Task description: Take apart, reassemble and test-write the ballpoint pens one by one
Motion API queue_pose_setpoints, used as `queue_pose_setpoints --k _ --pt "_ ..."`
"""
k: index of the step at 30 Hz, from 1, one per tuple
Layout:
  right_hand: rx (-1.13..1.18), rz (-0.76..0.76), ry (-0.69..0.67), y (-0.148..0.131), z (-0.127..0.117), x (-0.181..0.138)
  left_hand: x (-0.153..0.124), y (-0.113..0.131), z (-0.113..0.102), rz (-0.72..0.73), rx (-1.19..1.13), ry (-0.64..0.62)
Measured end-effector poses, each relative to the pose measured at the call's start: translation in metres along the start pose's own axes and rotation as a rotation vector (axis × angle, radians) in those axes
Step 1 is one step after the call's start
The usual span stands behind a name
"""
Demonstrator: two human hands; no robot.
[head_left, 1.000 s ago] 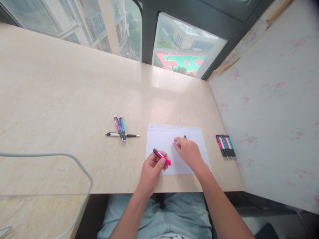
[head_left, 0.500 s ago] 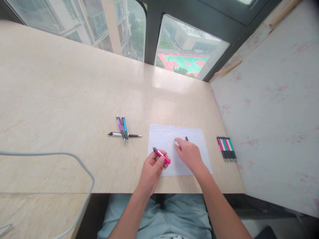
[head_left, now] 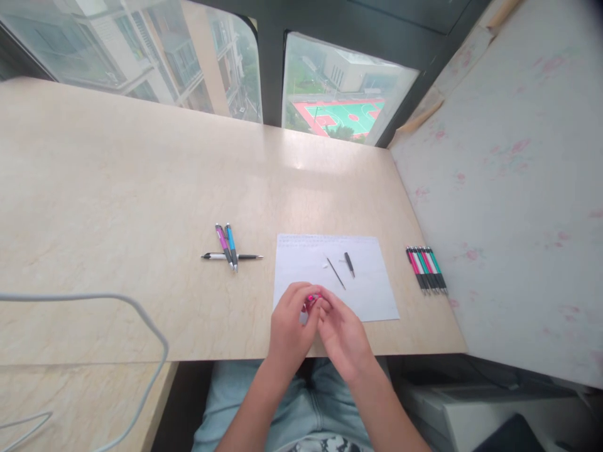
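Note:
Both my hands meet over the lower edge of a white sheet of paper (head_left: 377, 301). My left hand (head_left: 292, 323) is closed around a pink pen barrel (head_left: 311, 297), mostly hidden by the fingers. Against it, the fingertips of my right hand (head_left: 346, 336) are pinched together; what they hold, if anything, is hidden. On the paper beyond lie a thin dark pen refill (head_left: 336, 274), a black pen grip with a tapered tip (head_left: 349, 263) and a tiny whitish piece (head_left: 325, 265), too small to name.
Left of the paper, a purple pen (head_left: 223, 245) and a blue pen (head_left: 231, 245) lie across a white and black pen (head_left: 249, 257). A row of several pink and green pens (head_left: 426, 270) lies near the right wall. A grey cable (head_left: 141, 307) curves over the left side.
My right hand has left the paper and come to my left hand, uncovering the refill and the black grip. My left hand has turned the pink barrel, now mostly covered.

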State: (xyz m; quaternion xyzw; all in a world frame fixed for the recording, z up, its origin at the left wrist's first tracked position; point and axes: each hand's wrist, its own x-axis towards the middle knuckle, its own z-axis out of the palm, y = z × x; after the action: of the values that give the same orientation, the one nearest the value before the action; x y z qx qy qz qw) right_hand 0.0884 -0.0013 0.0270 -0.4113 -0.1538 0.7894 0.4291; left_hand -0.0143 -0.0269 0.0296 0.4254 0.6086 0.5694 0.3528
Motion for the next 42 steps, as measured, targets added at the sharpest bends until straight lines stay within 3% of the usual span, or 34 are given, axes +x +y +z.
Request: queue_pose_setpoints --k 3,6,9,12,15,17,22,33,39,42 --pt "0.025 -0.012 -0.022 0.001 -0.004 -0.009 -0.003 0.001 0.005 -0.073 0.038 0.039" --pt "-0.002 -0.018 -0.035 -0.004 -0.01 -0.015 -0.005 0.001 0.011 -0.172 -0.084 0.091" --pt "-0.011 -0.039 -0.016 -0.009 -0.017 -0.02 -0.006 0.004 0.013 -0.287 -0.302 0.025" --pt "-0.009 -0.046 -0.02 -0.014 -0.024 -0.022 -0.004 0.008 0.013 -0.49 -0.633 -0.018" --pt "-0.021 -0.042 -0.032 -0.017 -0.027 -0.024 -0.003 0.008 0.012 -0.67 -0.947 0.028" --pt "-0.031 -0.046 -0.033 -0.018 -0.028 -0.025 -0.003 0.007 0.013 -0.722 -1.031 0.072" --pt "-0.076 -0.027 -0.066 -0.018 -0.027 -0.028 -0.003 0.007 0.015 -0.722 -1.028 0.171" --pt "-0.13 0.016 -0.095 -0.011 -0.024 -0.027 -0.003 0.012 0.013 -0.731 -0.959 0.213" --pt "-0.145 0.004 -0.08 -0.01 -0.028 -0.024 -0.003 0.012 0.012 -0.682 -0.932 0.24" --pt "-0.18 -0.017 -0.065 -0.009 -0.032 -0.022 -0.005 0.012 0.013 -0.582 -0.771 0.217"
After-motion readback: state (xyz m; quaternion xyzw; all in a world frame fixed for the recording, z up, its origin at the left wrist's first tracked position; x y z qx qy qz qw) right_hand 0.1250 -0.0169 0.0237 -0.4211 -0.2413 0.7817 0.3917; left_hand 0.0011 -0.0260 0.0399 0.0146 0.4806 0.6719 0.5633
